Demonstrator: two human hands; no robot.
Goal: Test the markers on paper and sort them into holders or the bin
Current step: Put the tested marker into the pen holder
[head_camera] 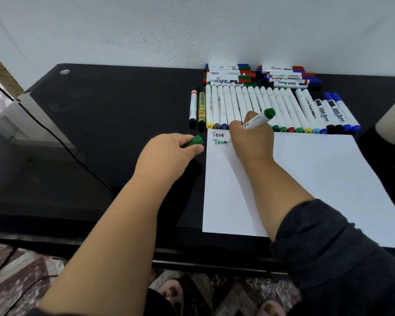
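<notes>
A white-barrelled marker with a green end plug [258,119] is gripped in the right hand [252,140], fingers curled round the barrel in a writing hold, its tip hidden behind the hand at the top left corner of the white sheet of paper [306,179]. The barrel is tilted up toward 1 o'clock, as suits writing. Beneath a finished black word "Test" [218,134], a green word [219,142] is seen part-written, so the ink is judged to flow and the test is judged midway. The green plastic cap [194,141] is pinched between thumb and fingers of the left hand [169,156], which is held just off the paper's edge at 9 o'clock from the writing, likely kept ready for recapping. A long row of white marker pens with coloured ends [271,108] is laid side by side at 12 o'clock from the paper, tips toward it, within easy reach; a black-capped pen [193,108] and a yellow-labelled marker [201,109] lie at the row's left end. Two loose heaps of whiteboard markers [260,75] are stacked against the wall behind. All rests on a black tabletop [112,110]. No holders or bin can be identified; a pale object cut off at 3 o'clock cannot be told.
</notes>
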